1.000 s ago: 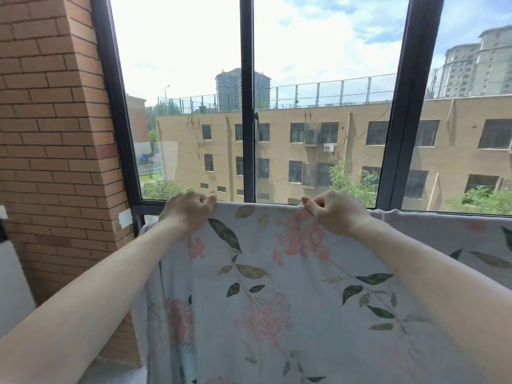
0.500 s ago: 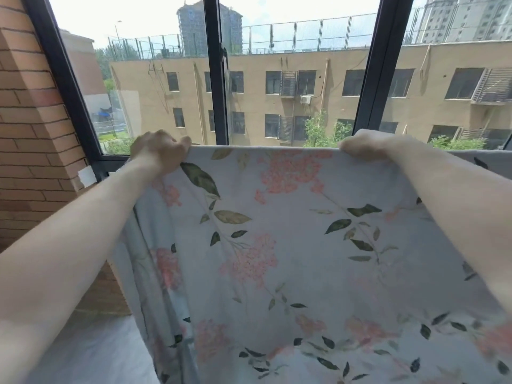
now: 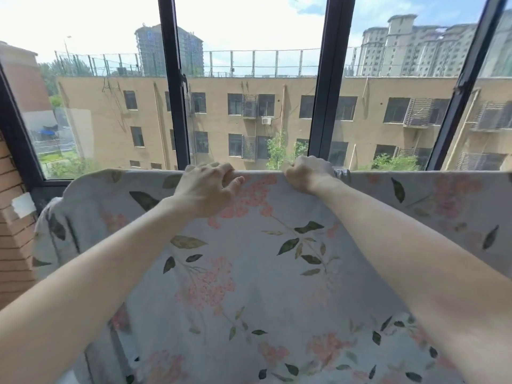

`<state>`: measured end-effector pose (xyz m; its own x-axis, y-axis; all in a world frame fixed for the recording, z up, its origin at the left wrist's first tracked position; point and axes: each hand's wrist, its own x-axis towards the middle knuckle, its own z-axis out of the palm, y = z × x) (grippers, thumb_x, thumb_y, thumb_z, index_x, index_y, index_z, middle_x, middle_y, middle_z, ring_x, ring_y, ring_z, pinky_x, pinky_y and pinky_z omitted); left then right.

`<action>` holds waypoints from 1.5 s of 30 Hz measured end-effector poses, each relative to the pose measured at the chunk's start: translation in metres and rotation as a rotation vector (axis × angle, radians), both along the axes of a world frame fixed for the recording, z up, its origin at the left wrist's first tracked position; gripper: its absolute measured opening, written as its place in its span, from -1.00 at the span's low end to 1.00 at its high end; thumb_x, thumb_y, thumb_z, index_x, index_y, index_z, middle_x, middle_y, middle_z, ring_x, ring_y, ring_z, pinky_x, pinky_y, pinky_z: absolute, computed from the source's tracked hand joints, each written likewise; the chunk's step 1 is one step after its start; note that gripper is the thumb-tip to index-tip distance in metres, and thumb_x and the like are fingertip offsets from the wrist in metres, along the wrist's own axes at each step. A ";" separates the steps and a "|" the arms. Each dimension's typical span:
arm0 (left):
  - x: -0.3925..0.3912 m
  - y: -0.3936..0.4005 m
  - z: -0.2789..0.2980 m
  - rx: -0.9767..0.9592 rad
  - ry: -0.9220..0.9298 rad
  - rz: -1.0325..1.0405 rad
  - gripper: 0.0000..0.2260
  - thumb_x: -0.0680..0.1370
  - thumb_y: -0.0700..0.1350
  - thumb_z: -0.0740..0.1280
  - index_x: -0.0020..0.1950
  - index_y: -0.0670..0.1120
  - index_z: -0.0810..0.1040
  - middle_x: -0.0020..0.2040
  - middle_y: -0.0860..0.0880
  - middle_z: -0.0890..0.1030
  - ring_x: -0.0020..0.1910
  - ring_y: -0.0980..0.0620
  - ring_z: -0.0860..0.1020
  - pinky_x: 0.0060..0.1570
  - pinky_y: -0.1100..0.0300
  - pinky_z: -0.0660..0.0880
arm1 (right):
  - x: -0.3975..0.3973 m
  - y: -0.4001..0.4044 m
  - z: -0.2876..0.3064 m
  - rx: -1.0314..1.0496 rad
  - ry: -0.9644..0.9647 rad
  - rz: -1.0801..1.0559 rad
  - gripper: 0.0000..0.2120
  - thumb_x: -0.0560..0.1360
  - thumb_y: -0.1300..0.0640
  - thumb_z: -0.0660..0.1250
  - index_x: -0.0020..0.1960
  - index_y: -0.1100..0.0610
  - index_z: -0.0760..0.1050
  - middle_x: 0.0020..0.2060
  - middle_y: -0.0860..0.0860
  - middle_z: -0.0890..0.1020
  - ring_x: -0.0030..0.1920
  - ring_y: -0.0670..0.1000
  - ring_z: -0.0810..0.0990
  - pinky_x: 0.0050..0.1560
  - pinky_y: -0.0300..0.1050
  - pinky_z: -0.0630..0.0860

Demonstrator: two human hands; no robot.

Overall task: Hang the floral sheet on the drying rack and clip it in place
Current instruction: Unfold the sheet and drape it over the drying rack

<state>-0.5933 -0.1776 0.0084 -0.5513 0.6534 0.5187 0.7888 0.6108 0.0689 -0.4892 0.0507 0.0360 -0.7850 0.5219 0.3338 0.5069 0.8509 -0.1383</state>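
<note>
A: Floral sheet point(image 3: 249, 286): pale cloth, pink blossoms, green leaves. Location: draped in front of the window point(image 3: 249, 120), top edge running left to right just under the sill line, the rest hanging down toward the camera.

B: Long axis?

A: Horizontal along that top fold, spanning nearly the full view. Left end rounds off and drops in folds near the brick wall point(image 3: 13, 231). Right end continues to the frame edge.

B: Rack?

A: Not visible; whatever carries the fold is hidden under the cloth.

B: Hands?

A: Left hand point(image 3: 205, 187): fingers curled over the top edge, thumb on the near face, gripping cloth. Right hand point(image 3: 307, 176): clenched into a fist on the same edge, cloth bunched in it. Both near centre, close together, not touching.

B: Clips?

A: A small grey bunched bit sits just right of the right hand; cannot tell what.
</note>
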 end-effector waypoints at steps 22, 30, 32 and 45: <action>0.034 0.061 0.002 0.237 -0.060 0.204 -0.37 0.50 0.41 -0.09 -0.28 0.00 0.57 -0.31 0.00 0.60 -0.20 -0.11 0.55 -0.04 -0.01 0.42 | 0.182 0.181 -0.027 -0.059 0.138 -0.088 -0.50 0.67 -0.05 0.17 0.59 -0.03 0.28 0.58 -0.03 0.31 0.60 0.08 0.21 0.64 0.15 0.00; 0.160 0.243 0.028 -0.120 -0.122 -0.142 -0.41 0.56 0.36 0.24 0.52 0.11 0.36 0.45 -0.04 0.47 0.39 -0.11 0.44 0.39 -0.10 0.33 | 0.230 0.206 -0.003 -0.177 0.149 0.119 -0.46 0.62 0.11 0.22 0.59 -0.05 0.28 0.54 -0.03 0.38 0.52 0.06 0.36 0.51 0.07 0.34; 0.183 0.281 0.027 -0.178 -0.109 -0.095 -0.35 0.51 0.36 0.28 0.52 0.11 0.34 0.40 -0.06 0.49 0.35 -0.12 0.45 0.34 -0.09 0.36 | 0.267 0.227 -0.008 -0.146 0.173 0.139 -0.44 0.61 0.15 0.24 0.59 -0.04 0.27 0.56 -0.05 0.35 0.55 0.03 0.32 0.56 0.04 0.28; 0.187 0.324 -0.012 0.153 0.044 0.196 -0.56 0.39 0.41 0.24 -0.10 0.06 0.51 -0.07 -0.05 0.61 0.02 -0.16 0.49 0.15 -0.10 0.31 | 0.458 0.390 -0.047 -0.311 0.323 -0.110 -0.43 0.63 0.17 0.29 0.59 -0.05 0.24 0.57 -0.06 0.30 0.56 0.06 0.27 0.47 0.04 0.28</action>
